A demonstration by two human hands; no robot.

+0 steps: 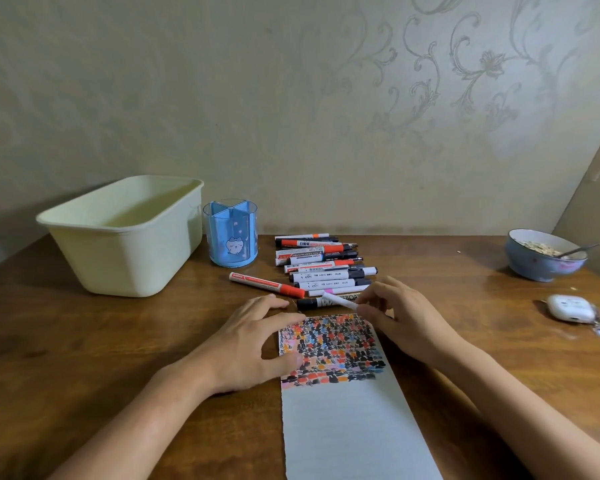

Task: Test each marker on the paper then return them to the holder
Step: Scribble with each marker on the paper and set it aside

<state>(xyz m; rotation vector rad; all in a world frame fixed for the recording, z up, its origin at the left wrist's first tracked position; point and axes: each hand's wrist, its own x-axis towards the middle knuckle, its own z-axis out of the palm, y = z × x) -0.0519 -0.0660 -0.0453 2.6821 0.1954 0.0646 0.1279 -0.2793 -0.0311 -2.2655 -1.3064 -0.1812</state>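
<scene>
Your left hand rests with relaxed, spread fingers on the left edge of the paper, which lies at the counter's near edge. Toward the far edge stand the holder and marker pile. Your right hand pinches a white marker.

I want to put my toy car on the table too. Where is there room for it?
Bare wood shows between the marker pile and the bowl, and in front of the cream tub, left of the left hand. The paper's lower part is blank. It is crowded around the markers, blue holder and right hand.
</scene>
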